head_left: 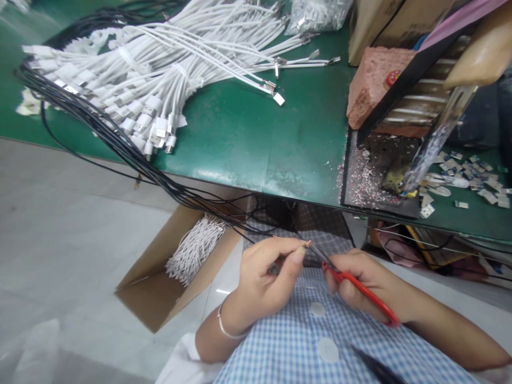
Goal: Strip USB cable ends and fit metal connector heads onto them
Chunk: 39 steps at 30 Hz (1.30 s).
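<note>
Premises: a small cable-assembly workshop. A green workbench (248,144) carries bundled white USB cables (152,80) at far left and loose black wires (100,128) trailing over its near edge. At right stands a bench press (404,122) with metal scrap at its base and small metal connector shells (472,178) beside it. A cardboard box (168,277) of white ties sits on the floor.

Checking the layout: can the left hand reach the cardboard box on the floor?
Probably yes: the cardboard box lies open beside the left hand, nothing between, though that hand pinches a black cable.
</note>
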Tool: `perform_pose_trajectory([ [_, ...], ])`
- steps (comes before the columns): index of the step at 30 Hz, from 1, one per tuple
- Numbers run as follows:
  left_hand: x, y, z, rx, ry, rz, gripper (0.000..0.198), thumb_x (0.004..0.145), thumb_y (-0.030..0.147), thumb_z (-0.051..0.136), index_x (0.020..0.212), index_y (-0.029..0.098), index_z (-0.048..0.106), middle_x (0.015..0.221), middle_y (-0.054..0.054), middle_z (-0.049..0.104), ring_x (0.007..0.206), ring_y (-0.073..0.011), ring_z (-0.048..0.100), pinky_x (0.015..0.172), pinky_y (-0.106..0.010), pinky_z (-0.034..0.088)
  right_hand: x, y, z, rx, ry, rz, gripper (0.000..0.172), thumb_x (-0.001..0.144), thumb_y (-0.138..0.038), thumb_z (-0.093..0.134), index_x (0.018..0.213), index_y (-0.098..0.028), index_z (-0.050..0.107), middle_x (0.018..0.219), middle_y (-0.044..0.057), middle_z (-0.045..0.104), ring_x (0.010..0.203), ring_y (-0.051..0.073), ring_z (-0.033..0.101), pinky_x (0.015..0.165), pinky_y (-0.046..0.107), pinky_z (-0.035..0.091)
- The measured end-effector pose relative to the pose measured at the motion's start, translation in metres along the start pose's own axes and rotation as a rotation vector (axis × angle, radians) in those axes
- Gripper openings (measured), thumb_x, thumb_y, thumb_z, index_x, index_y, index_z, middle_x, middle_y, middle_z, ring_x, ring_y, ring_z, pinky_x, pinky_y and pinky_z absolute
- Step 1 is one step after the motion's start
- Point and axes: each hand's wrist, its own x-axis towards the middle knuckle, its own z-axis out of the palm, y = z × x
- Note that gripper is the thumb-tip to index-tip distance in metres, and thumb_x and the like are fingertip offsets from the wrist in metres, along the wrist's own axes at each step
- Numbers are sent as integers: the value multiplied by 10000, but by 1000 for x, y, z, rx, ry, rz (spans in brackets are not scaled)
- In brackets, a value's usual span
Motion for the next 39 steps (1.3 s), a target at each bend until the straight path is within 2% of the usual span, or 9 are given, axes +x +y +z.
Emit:
perform_pose_trajectory([
  [6, 1, 0, -1, 30, 12, 22, 85, 915, 149, 648, 963, 159, 718, 754, -42, 770, 600, -127, 682, 561, -214, 533, 4, -3, -1, 79, -12, 7, 642, 931, -772, 337, 655, -205, 458, 472, -66, 365, 419, 79, 314, 411, 238, 206],
  [13, 3, 1, -2, 31, 0, 17, 90, 928, 154, 631, 952, 162, 718, 736, -34, 765, 591, -127, 676, 542, -219, 527, 4, -4, -1, 134, -12, -28, 635, 939, -750, 372, 654, -192, 475, 480, -66, 378, 422, 70, 322, 419, 224, 234],
  [21, 3, 1, -2, 17, -3, 8, 92, 940, 161, 629, 960, 164, 718, 753, -34, 770, 594, -122, 684, 545, -212, 524, 4, -1, 0, 8, 20, -5, 655, 919, -784, 350, 649, -198, 460, 494, -67, 374, 424, 75, 345, 432, 232, 235],
  [31, 4, 3, -3, 20, -17, -6, 100, 939, 171, 624, 946, 166, 723, 754, -36, 776, 597, -129, 693, 559, -213, 531, 4, -4, -4, -93, 36, -13, 620, 928, -743, 409, 654, -189, 462, 515, -73, 363, 445, 69, 327, 436, 225, 230],
  [39, 4, 4, -3, 33, -27, -16, 96, 935, 173, 624, 927, 160, 719, 737, -38, 768, 587, -131, 683, 553, -222, 526, 4, -6, -7, -110, 23, -1, 629, 918, -760, 399, 648, -194, 452, 523, -68, 376, 444, 75, 343, 432, 225, 244],
])
